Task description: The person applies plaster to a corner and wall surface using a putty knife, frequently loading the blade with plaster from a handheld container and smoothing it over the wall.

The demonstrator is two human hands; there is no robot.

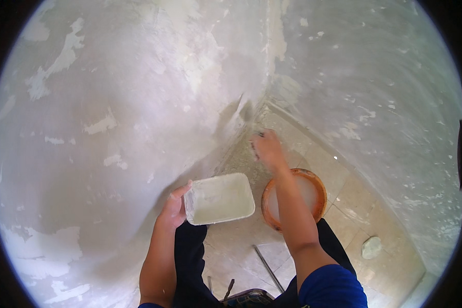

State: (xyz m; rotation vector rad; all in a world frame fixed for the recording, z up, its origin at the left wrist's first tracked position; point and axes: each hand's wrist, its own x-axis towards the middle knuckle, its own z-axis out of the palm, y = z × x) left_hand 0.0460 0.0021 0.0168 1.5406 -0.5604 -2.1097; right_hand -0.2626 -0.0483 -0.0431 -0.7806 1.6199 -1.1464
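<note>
My left hand [174, 209] grips the left side of a pale rectangular plastic tray [218, 178], its thumb over the rim. A thin coat of whitish paste covers the inside of the tray. My right hand [268, 149] is out in front, close to the bottom of the wall corner, and smeared by motion. Its fingers are curled in, with a small dark bit showing at them; what they hold is too blurred to name. Beneath my right forearm stands a round orange basin [321, 195] with cloudy whitish liquid inside.
Grey plastered walls with white patches, the left wall [113, 102] and the right wall [374, 92], meet ahead. Below them lies a dusty tiled floor [344, 205]. A pale round lump [371, 247] rests at the right. A metal bar [268, 268] shows between my legs.
</note>
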